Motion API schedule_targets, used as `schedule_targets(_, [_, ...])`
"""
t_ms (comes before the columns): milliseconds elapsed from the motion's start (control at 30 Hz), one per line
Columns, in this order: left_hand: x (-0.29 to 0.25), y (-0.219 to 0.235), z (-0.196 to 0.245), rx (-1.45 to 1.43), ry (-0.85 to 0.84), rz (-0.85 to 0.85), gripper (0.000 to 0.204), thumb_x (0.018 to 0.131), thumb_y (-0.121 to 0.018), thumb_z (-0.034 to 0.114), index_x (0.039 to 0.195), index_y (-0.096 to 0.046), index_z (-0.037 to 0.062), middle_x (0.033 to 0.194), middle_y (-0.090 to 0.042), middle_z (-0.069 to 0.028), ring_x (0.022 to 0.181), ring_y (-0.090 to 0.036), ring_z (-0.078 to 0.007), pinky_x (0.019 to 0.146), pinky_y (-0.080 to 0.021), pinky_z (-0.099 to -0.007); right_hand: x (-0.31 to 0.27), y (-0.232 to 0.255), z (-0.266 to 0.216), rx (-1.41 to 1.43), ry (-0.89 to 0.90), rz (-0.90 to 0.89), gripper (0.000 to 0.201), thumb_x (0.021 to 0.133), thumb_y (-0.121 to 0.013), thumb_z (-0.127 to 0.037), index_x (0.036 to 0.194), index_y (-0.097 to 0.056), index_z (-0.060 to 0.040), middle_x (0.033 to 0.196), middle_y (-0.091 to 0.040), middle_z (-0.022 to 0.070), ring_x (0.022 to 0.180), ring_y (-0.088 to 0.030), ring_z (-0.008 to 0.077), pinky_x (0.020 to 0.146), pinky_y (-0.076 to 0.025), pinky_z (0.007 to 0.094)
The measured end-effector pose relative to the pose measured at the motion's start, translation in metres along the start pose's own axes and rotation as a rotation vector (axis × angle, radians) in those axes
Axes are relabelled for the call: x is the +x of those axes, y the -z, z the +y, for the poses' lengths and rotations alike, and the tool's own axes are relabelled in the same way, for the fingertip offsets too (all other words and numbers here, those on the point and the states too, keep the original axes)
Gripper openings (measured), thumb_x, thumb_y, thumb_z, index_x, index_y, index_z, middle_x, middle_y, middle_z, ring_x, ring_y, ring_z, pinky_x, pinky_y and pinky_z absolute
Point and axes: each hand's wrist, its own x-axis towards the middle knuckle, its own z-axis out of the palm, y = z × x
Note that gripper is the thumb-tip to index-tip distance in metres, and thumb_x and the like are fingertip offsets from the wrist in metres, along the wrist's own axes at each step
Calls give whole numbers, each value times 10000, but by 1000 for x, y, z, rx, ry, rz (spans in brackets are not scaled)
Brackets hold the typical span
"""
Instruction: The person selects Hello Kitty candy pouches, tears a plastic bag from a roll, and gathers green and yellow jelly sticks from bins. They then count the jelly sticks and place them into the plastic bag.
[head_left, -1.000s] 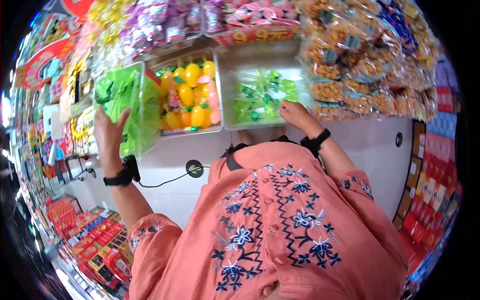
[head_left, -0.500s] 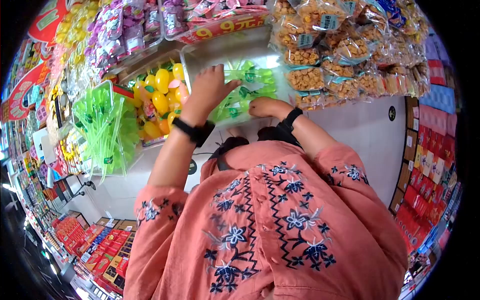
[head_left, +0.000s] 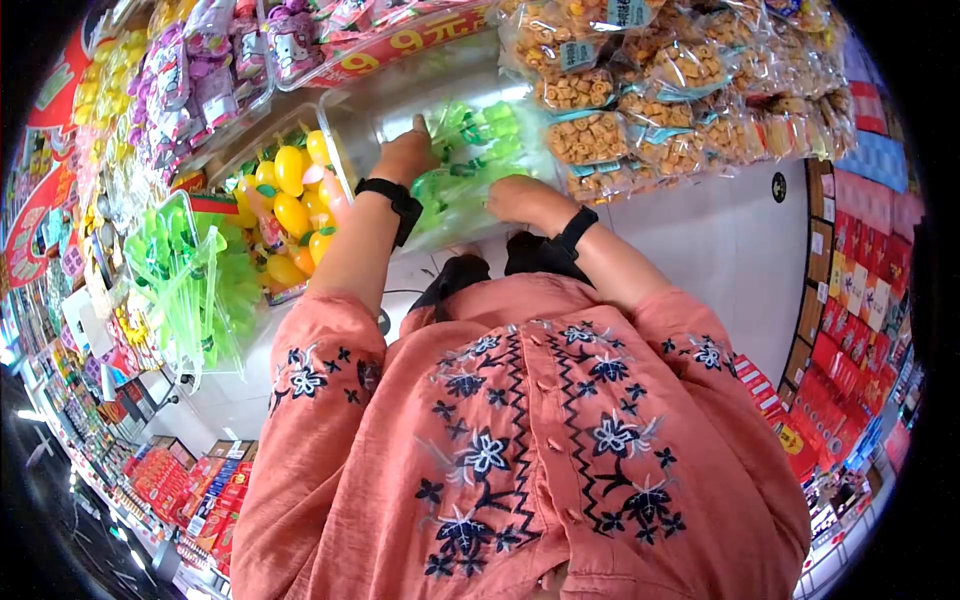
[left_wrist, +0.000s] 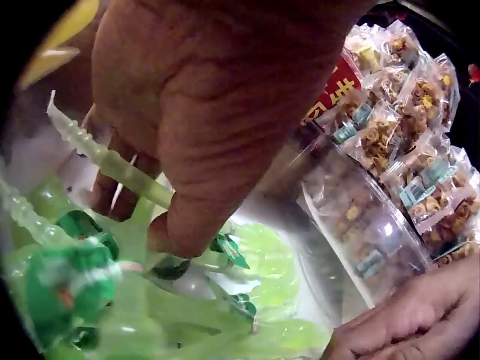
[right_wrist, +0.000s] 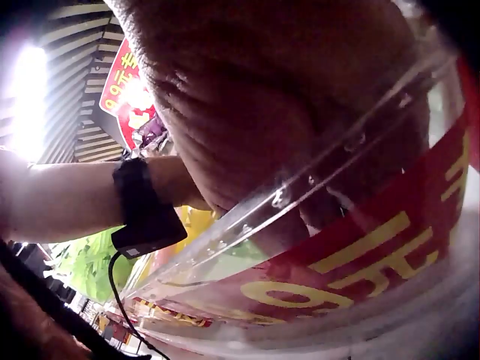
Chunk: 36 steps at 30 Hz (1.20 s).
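In the head view my left hand (head_left: pixel 408 155) reaches down into a clear plastic bin (head_left: pixel 375 112) of translucent green pouches (head_left: pixel 485 125). Close up in the left wrist view, its thumb and fingers pinch a green pouch (left_wrist: pixel 120 166) with a long ribbed neck; other pouches with dark green labels lie below. My right hand (head_left: pixel 535 203) stays at the bin's front edge. In the right wrist view it stands behind the bin's clear front wall, its fingers largely covered by a red price strip (right_wrist: pixel 337 270); I cannot tell whether they hold anything.
Left of the bin sit yellow mango-shaped packs (head_left: pixel 290 175), then another bin heaped with green pouches (head_left: pixel 190 270). Bagged brown snacks (head_left: pixel 590 135) crowd the right. Purple packs (head_left: pixel 205 60) stand behind, and a red price sign (head_left: pixel 410 45) borders the bin's back.
My left hand has moved right from the far-left green heap, over the mango packs, and down into the bin's green pouches. My right hand stays near the front edge; the view has shifted.
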Motion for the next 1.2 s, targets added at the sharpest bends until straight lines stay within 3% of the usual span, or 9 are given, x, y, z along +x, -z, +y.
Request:
schedule_targets(67, [8, -5, -15, -26, -33, -38, 983, 793, -701, 288, 1535, -147, -44, 1200, -662, -252, 1131, -637, -398, 1015, -446, -515, -19, 24, -25, 0, 47, -24, 345, 861, -531, -241, 971, -723, 24, 1018, -688, 272, 939, -672, 432, 859, -533, 482])
schedule_targets(200, [-3, -12, -26, -160, -217, 23, 809, 756, -771, 393, 1355, -455, -50, 1231, -603, -310, 1190, -585, -403, 997, -477, -478, 7, -1, -26, -53, 24, -24, 318, 845, -518, -175, 970, -727, 29, 1031, -687, 271, 943, -674, 429, 861, -536, 476])
schedule_targets(233, [-3, -8, -18, -117, -99, -66, 957, 669, -844, 514, 1406, -464, 35, 1381, -525, -257, 1275, -530, -375, 1071, -446, -469, 10, -3, -27, -44, -1, -42, 314, 834, -527, -145, 1006, -720, 33, 1051, -685, 276, 953, -675, 429, 868, -538, 467])
schedule_targets(267, [-9, -8, -12, -48, -95, -64, 1001, 636, -856, 563, 1374, -468, 8, 1342, -537, -264, 1247, -536, -413, 1052, -453, -495, 13, -4, -26, -24, -18, -31, 317, 831, -548, -154, 1029, -718, 25, 1067, -681, 277, 963, -674, 430, 871, -538, 469])
schedule_targets(433, [-46, -13, 35, 294, -127, -63, 1336, 555, -899, 590, 1466, -210, -104, 1312, -527, -253, 1212, -546, -416, 1006, -468, -513, 2, -9, -22, 56, -37, 133, 319, 866, -541, -143, 1103, -695, 5, 1132, -656, 289, 1058, -649, 440, 933, -513, 488])
schedule_targets(533, [-47, -18, 37, 391, -118, -7, 1370, 569, -894, 582, 1484, -161, -126, 1294, -545, -239, 1180, -576, -397, 994, -476, -495, -7, 2, -32, 100, -70, 110, 375, 870, -500, -130, 1185, -640, 18, 1209, -619, 287, 1116, -607, 449, 973, -483, 486])
schedule_targets(767, [-23, -52, 31, 516, -52, 137, 1154, 703, -833, 503, 1477, -209, -84, 1182, -598, -182, 1024, -660, -333, 883, -529, -469, -8, 6, -28, 55, -31, 81, 335, 858, -505, -178, 1023, -700, 37, 1022, -676, 285, 969, -663, 434, 881, -516, 487])
schedule_targets(900, [-23, -31, 25, 312, -68, 114, 683, 766, -754, 345, 1259, -415, 17, 1154, -618, -186, 1008, -672, -371, 869, -526, -488, -9, -4, -26, 42, -36, 115, 323, 832, -525, -203, 913, -724, 39, 934, -691, 275, 885, -676, 440, 828, -529, 497])
schedule_targets(1200, [4, -35, -11, -33, -115, 29, 749, 673, -812, 374, 1189, -459, -40, 1050, -678, -277, 994, -683, -382, 842, -550, -440, 18, -5, -31, -13, 9, -98, 266, 704, -588, -150, 873, -720, 8, 891, -695, 224, 767, -654, 360, 693, -511, 463])
